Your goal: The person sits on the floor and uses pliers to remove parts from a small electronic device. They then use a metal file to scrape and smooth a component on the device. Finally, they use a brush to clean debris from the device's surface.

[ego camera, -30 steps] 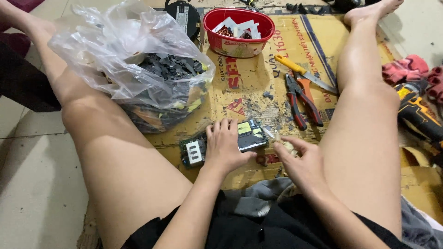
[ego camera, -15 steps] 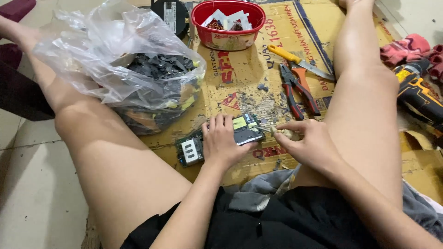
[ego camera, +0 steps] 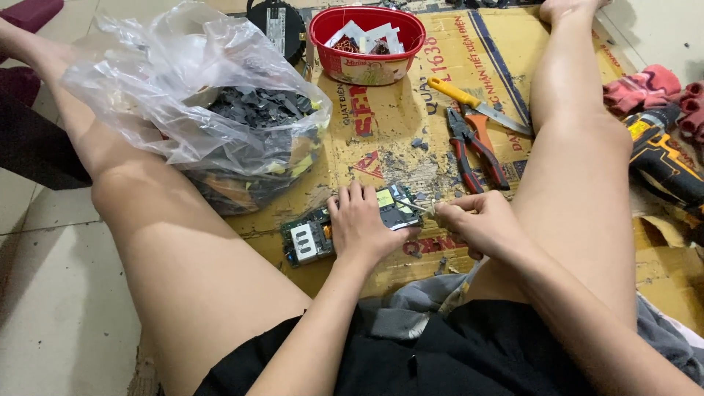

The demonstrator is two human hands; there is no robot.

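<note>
My left hand (ego camera: 361,226) lies flat, pressing down on the green circuit board (ego camera: 312,238) on the cardboard (ego camera: 381,132) between my legs. My right hand (ego camera: 475,224) pinches a thin wire (ego camera: 419,207) at the board's edge. The pliers (ego camera: 473,147) lie near.

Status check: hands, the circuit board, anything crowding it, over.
Left hand flat on circuit board. Right hand pinches a small part at its edge. Pliers and plastic bag close by.

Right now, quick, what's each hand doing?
Left hand: pressed flat, open, on the circuit board.
Right hand: closed, pinching a small part at the board's edge; what it is cannot be told.
</note>
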